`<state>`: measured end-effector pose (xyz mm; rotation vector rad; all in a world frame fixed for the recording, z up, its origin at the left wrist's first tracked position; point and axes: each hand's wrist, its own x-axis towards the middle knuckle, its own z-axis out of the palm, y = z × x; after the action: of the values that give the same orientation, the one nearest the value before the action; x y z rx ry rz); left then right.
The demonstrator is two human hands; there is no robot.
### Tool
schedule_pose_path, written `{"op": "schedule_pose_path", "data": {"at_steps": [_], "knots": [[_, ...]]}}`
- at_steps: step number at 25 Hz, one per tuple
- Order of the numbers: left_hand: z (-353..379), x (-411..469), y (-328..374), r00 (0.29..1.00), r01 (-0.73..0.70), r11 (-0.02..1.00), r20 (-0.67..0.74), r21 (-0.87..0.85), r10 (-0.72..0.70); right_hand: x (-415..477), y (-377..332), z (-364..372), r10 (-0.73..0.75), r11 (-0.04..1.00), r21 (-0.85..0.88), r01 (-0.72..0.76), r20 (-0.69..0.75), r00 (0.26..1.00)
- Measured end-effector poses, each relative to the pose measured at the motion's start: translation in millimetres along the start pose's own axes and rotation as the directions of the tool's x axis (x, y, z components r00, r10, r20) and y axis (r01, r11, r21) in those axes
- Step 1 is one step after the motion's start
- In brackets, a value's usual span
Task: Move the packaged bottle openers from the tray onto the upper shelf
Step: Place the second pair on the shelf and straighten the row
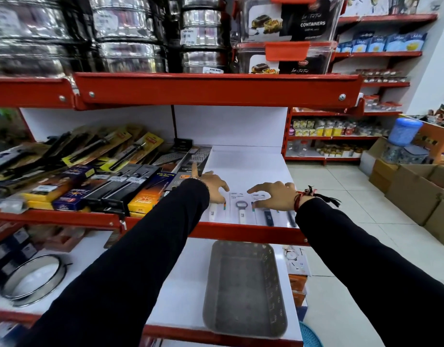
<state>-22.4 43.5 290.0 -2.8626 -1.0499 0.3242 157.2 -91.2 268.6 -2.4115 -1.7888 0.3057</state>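
Note:
Several packaged bottle openers (pixel 241 209) lie side by side in clear packs at the front of the white shelf (pixel 251 166), some with white handles, some with dark ones. My left hand (pixel 213 187) rests with spread fingers on the leftmost packs. My right hand (pixel 273 194) hovers with fingers apart over the packs on the right, fingertips touching them. A grey metal tray (pixel 243 289) sits on the lower shelf below, with nothing visible inside it.
Packaged kitchen tools and boxed goods (pixel 95 176) fill the shelf to the left. Steel tins and plastic containers (pixel 286 36) stand above the red shelf edge (pixel 215 88). A round sieve (pixel 35 279) lies lower left. Cardboard boxes (pixel 416 191) crowd the aisle floor at right.

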Motion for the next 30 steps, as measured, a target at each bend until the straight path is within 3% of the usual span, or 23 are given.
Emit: {"op": "schedule_pose_path", "data": {"at_steps": [3, 7, 12, 21, 25, 27, 30], "knots": [[8, -11, -12, 0.993, 0.042, 0.997, 0.106, 0.069, -0.049, -1, -15, 7, -0.011, 0.999, -0.038, 0.015, 0.084, 0.996], [14, -23, -19, 0.979, 0.016, 0.998, 0.205, -0.059, -0.003, -3, -23, 12, 0.013, 0.997, -0.082, 0.0, 0.156, 0.988], [21, -23, -26, 0.978, -0.011, 0.985, 0.203, -0.175, 0.047, -7, -33, 17, 0.0, 0.998, -0.069, 0.01, 0.14, 0.99], [21, -21, -24, 0.975, -0.019, 0.987, 0.215, -0.163, 0.054, -8, -37, 22, -0.011, 0.998, -0.06, 0.017, 0.112, 0.994], [17, -20, -10, 0.997, -0.024, 0.991, 0.074, -0.135, 0.034, -11, -18, 13, 0.046, 0.998, 0.036, -0.047, 0.023, 0.999], [13, -18, 2, 0.995, -0.094, 0.99, -0.032, -0.108, 0.091, -16, 0, 6, 0.092, 0.995, 0.032, -0.091, -0.012, 0.996], [9, -10, 33, 0.982, -0.18, 0.978, -0.073, -0.105, 0.172, -27, 29, -2, 0.173, 0.985, 0.022, -0.172, -0.018, 0.985]]}}
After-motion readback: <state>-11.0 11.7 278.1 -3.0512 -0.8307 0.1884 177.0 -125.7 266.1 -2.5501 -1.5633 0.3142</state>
